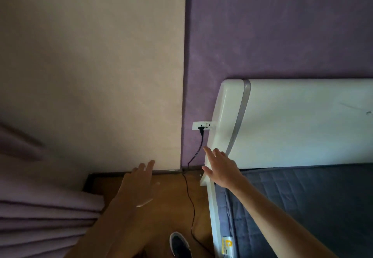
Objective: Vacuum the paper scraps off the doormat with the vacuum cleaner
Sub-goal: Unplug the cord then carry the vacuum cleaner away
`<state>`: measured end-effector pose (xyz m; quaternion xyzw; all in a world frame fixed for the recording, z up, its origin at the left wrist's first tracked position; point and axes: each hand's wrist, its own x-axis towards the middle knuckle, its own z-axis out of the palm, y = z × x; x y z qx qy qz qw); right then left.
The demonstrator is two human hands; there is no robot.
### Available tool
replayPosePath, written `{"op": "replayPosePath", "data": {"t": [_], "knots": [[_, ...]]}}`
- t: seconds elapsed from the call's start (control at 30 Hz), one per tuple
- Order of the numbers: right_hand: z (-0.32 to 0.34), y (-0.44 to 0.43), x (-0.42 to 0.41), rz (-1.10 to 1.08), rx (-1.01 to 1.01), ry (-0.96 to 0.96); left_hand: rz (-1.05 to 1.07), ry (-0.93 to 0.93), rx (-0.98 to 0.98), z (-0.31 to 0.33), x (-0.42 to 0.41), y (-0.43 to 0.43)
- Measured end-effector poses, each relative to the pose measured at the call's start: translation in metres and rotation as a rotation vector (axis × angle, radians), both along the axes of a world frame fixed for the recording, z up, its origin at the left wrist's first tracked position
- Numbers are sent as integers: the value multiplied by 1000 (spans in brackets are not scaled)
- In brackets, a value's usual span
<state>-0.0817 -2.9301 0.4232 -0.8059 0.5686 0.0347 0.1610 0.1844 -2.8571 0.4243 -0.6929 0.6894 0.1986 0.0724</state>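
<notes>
While I watch the head view, both hands reach toward the room's corner, holding nothing. The left hand (137, 185) hovers over the wood floor (171, 201), its fingers (150, 165) straight and slightly apart. The right hand (222, 168) is stretched in front of the white headboard (302, 122), fingers (207, 151) spread, just below the socket (202, 125); I cannot tell if it touches the headboard. 1 black plug (201, 130) sits in the socket on the purple wall (282, 25), and its cord (189, 193) drops to the floor and runs past a dark shoe (179, 245). A grey bed (302, 207) lies at right, a lilac curtain (40, 207) at left. Where the vacuum and doormat are, I cannot tell from here.
</notes>
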Motion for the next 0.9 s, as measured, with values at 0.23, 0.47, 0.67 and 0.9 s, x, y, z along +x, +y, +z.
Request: {"op": "replayPosePath", "data": {"t": [0.23, 0.47, 0.67, 0.9], "knots": [[-31, -44, 9, -79, 34, -80, -54, 69, 73, -53, -29, -63], [-62, -64, 27, -199, 48, -300, -80, 188, 188, -125, -67, -97], [-98, -82, 35, -346, 23, -463, 58, 469, 194, -180, -97, -119], [-118, -100, 44, -475, 48, -729, 199, 777, 233, -219, -108, -115]]}}
